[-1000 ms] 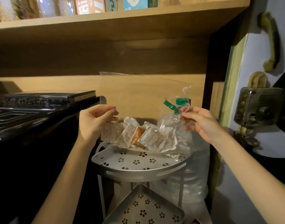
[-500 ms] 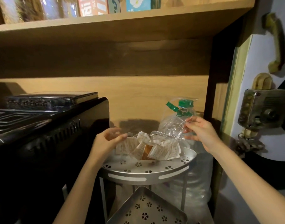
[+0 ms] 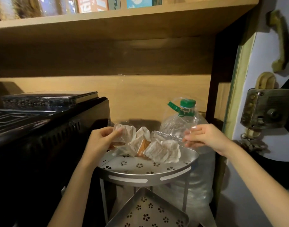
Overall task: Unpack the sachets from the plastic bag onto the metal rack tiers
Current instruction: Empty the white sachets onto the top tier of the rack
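A clear plastic bag (image 3: 169, 136) with several pale sachets (image 3: 161, 150) and one orange sachet (image 3: 143, 147) rests on the round top tier (image 3: 145, 176) of a grey metal rack. My left hand (image 3: 102, 141) pinches the bag's left side, with a sachet (image 3: 124, 132) under its fingers. At the bag's right edge my right hand (image 3: 204, 136) grips the plastic. The sachets lie inside the bag. Below, a square perforated lower tier (image 3: 150, 212) holds nothing visible.
A black appliance (image 3: 47, 136) stands close on the left of the rack. A large clear water bottle with a green cap (image 3: 187, 104) stands behind on the right. A wooden shelf (image 3: 124, 18) overhangs. A door with a metal lock (image 3: 268, 108) is at the right.
Both hands have lowered the bag from above the rack down onto the top tier. The bag's upper part has collapsed and the hands now hold it lower, at its sides.
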Demonstrator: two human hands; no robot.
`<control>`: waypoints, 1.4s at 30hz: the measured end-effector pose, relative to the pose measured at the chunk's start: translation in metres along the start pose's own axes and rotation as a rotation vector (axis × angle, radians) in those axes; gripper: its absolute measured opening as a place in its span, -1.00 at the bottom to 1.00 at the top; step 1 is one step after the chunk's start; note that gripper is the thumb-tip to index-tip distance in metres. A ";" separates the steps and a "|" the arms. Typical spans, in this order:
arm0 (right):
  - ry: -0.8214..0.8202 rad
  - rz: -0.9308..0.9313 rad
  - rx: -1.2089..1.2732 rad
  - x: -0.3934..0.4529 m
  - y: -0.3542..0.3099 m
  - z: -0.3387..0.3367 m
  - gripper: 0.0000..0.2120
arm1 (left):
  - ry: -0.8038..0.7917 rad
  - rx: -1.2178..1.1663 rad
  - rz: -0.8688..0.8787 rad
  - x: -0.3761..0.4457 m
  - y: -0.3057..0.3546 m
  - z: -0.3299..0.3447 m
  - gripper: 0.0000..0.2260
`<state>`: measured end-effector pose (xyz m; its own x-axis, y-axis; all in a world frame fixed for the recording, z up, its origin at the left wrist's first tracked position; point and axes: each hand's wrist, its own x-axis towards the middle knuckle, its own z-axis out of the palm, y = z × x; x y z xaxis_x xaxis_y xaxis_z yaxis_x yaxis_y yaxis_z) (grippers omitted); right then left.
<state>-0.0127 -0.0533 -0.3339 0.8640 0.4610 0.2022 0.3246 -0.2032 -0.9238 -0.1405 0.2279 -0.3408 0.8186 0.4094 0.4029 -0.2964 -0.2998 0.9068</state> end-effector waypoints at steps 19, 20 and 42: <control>0.254 -0.232 0.266 0.011 -0.053 0.007 -0.92 | 0.060 -0.222 0.126 0.021 0.048 -0.012 -0.83; 0.252 -0.228 0.259 0.011 -0.055 0.006 -0.94 | 0.071 -0.225 0.130 0.021 0.050 -0.013 -0.83; 0.264 -0.203 0.400 0.029 -0.047 0.009 -0.84 | 0.087 -0.146 0.099 0.053 0.074 0.004 -0.85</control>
<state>-0.0062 -0.0228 -0.2870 0.8834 0.2128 0.4175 0.3676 0.2377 -0.8991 -0.1168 0.2240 -0.2525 0.7380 0.4591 0.4946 -0.4469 -0.2167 0.8679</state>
